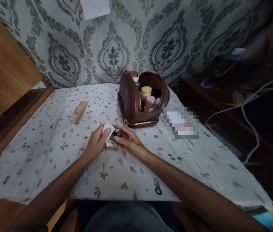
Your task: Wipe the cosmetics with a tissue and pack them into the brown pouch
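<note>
The cloth [109, 128] is white and crumpled, near the front left of the bag [131, 103]. The item [117, 134], small and dark with light bands, touches the cloth, partly hidden.

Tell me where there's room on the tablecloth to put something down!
Bare tablecloth lies left of the tan tube, between the tube and the brown bag, and from the left hand and right hand to the near edge. It's crowded where those hands meet, right by the bag, and inside it.
</note>
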### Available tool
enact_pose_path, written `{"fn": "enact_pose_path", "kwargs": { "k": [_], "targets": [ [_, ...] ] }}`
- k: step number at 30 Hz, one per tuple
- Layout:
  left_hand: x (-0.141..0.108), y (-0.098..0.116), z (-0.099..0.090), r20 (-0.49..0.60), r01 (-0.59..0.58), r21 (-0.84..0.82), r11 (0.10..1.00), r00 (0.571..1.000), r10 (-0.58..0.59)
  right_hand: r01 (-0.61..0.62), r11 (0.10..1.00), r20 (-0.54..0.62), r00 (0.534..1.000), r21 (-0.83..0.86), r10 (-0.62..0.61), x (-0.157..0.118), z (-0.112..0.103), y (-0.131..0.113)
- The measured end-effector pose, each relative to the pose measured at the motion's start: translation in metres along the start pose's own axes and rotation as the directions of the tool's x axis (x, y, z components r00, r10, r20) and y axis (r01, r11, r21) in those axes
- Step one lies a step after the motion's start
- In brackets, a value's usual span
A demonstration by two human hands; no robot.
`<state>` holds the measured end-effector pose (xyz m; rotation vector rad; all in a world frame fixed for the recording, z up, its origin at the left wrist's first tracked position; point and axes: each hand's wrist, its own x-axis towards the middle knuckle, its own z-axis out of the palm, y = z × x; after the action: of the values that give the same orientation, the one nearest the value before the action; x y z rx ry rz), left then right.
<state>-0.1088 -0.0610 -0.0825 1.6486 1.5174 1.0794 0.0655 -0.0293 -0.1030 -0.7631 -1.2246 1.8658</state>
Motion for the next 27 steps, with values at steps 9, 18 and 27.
{"fn": "enact_pose_path", "kwargs": {
  "k": [9, 18, 27],
  "targets": [
    [0.001, -0.005, 0.003, -0.023, -0.005, -0.027, 1.000, 1.000, 0.004, -0.087, 0.916, 0.056, 0.996, 0.393, 0.070, 0.002, 0.004, -0.002],
    [-0.009, 0.010, 0.010, 0.116, -0.018, 0.062, 0.998, 0.993, 0.011, -0.004, 0.936, -0.086, 0.996, 0.352, 0.037, 0.007, 0.001, 0.003],
    [-0.017, 0.007, 0.010, 0.096, -0.040, 0.068, 0.997, 0.995, 0.034, -0.044, 0.987, 0.087, 0.996, 0.155, 0.031, 0.002, 0.002, 0.003]
  ]
}}
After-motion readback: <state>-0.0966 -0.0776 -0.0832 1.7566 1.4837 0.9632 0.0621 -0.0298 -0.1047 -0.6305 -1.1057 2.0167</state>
